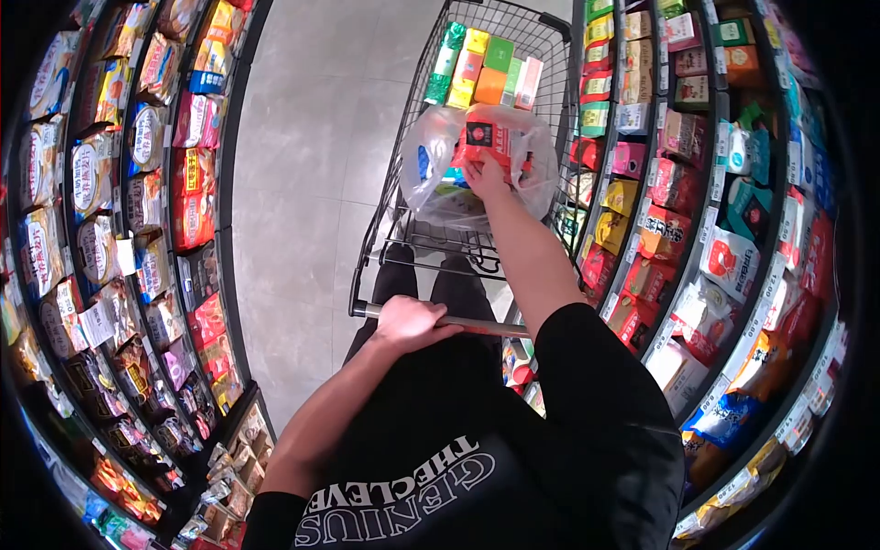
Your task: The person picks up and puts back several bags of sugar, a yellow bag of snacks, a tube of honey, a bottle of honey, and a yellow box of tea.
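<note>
Supermarket aisle [302,137]: left hand [408,321] clasps cart handle [490,327]; right hand [486,174] grasps red packet [496,139] at clear bag [539,183], best held level.

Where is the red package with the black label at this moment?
In the head view, the red package is at upper middle, held in the right hand, at the clear plastic bag in the shopping cart, near the coloured boxes.

L aisle floor [298,137]: passable | cart [543,69]: open-top | plastic bag [539,188], boxes [493,82] in way | R shelves [655,183] close
</note>
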`<action>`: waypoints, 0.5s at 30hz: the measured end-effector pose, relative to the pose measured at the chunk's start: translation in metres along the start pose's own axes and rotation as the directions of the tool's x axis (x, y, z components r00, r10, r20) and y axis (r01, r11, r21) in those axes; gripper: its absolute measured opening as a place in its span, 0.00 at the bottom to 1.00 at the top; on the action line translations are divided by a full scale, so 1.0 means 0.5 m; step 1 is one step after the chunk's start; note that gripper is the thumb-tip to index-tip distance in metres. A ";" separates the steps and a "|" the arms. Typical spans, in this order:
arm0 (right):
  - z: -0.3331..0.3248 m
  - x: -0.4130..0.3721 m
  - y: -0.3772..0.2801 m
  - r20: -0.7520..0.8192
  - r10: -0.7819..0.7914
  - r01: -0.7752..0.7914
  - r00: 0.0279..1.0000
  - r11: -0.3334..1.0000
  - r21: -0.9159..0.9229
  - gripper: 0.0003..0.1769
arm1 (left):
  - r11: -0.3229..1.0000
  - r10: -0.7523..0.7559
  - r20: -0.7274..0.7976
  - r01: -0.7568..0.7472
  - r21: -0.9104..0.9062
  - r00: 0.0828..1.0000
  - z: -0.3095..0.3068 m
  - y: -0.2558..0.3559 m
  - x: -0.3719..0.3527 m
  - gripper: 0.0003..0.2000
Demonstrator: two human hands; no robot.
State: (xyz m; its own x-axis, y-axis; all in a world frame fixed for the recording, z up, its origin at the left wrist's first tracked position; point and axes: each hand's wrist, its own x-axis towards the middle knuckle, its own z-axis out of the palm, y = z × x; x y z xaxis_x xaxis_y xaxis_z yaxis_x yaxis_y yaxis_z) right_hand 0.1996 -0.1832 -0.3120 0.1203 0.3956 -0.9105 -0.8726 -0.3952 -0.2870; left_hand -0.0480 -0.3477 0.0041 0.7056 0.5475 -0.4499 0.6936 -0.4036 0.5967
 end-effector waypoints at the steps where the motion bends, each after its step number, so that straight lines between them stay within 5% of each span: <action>1: 0.003 0.008 0.005 0.006 0.000 0.000 1.000 0.999 0.047 0.10 | 1.000 -0.008 0.003 0.008 -0.007 1.000 0.001 0.000 -0.002 0.25; 6: 0.004 0.029 0.010 0.041 0.031 -0.037 0.999 0.984 0.176 0.10 | 1.000 0.015 -0.028 -0.015 -0.021 0.999 0.005 -0.007 -0.002 0.24; 8: 0.021 -0.002 0.002 -0.063 -0.197 0.199 0.978 0.979 0.037 0.11 | 1.000 0.011 -0.006 -0.011 -0.012 1.000 0.004 -0.006 -0.001 0.23; 10: 0.028 -0.023 -0.016 -0.082 -0.243 0.243 0.967 0.970 -0.011 0.12 | 1.000 0.011 0.011 -0.011 0.004 1.000 -0.005 -0.005 -0.001 0.22; 13: 0.044 -0.066 -0.052 -0.102 -0.293 0.288 0.951 0.955 -0.065 0.13 | 0.983 0.091 -0.187 -0.118 -0.138 0.978 -0.029 -0.004 -0.011 0.14; 15: 0.047 -0.096 -0.078 -0.097 -0.304 0.298 0.948 0.952 -0.068 0.12 | 0.871 0.146 -0.638 -0.404 -0.279 0.756 -0.059 -0.007 -0.021 0.08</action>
State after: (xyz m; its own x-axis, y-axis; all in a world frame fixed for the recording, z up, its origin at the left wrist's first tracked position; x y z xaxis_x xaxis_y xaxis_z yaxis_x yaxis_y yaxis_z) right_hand 0.2170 -0.1673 -0.2502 0.4250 0.4148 -0.8046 -0.7629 -0.3143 -0.5650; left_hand -0.0621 -0.3305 0.0261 0.5419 0.8228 0.1712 0.2790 -0.3683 0.8868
